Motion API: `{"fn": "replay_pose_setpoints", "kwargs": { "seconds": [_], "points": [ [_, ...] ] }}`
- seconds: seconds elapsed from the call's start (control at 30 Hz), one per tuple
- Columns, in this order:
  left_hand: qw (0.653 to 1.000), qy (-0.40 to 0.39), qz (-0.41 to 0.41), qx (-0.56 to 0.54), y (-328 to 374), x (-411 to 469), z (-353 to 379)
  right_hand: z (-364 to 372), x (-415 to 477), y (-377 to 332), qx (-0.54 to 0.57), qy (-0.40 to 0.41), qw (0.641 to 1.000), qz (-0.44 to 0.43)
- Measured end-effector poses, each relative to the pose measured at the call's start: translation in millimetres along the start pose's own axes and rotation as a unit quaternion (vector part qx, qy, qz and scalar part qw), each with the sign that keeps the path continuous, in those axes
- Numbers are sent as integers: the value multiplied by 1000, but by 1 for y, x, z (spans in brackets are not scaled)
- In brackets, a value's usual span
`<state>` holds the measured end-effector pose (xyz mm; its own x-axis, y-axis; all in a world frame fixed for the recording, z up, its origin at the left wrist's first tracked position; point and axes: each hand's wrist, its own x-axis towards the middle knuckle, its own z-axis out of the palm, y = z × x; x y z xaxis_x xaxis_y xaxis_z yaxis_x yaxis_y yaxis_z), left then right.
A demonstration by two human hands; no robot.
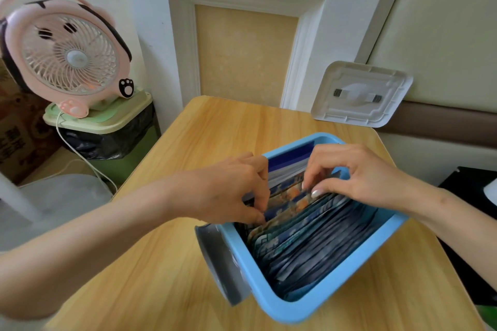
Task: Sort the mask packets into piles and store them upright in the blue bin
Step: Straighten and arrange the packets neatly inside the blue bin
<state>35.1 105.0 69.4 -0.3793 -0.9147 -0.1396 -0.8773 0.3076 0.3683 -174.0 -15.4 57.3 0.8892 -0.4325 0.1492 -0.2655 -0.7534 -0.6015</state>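
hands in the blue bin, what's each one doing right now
Left hand: fingers pinch the mask packets at their left edge.
Right hand: fingers pinch their top edges.

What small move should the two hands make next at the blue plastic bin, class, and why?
Probably ease the orange-patterned mask packets down into the row. The left hand and the right hand both pinch their top edges, which seem to stand higher than the dark blue packets already upright in the blue plastic bin.
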Motion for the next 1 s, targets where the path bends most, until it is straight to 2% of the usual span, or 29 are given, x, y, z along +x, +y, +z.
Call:
{"fn": "replay_pose_setpoints", "kwargs": {
  "seconds": [0.2, 0.4, 0.5, 0.6, 0.7, 0.8, 1.0],
  "points": [
    [999, -29, -7, -43, -1, -1, -5, 3, -5, 4, -5, 13, 1000, -19],
    [1000, -8, 4, 17, 2, 0, 5, 4, -6, 4, -2, 13, 1000, -17],
    [999, 21, 1, -39, 4, -4, -6, 2, -7, 1, 4, 13, 1000, -5],
    [992, 71, 28, -103, 4, -7, -16, -6, -9, -3, 7, 49, 999, -7],
    [993, 16, 51, -106, 6, -7, -13, -13, -16, -8, 38, 36, 999, -8],
    [995, -33, 40, -85, 6, -3, -5, -10, -20, -9, 20, -2, 1000, -5],
    [999, -44, 19, -22, 10, 0, -6, -5, -22, -5, -29, -12, 999, -6]
  ]
}}
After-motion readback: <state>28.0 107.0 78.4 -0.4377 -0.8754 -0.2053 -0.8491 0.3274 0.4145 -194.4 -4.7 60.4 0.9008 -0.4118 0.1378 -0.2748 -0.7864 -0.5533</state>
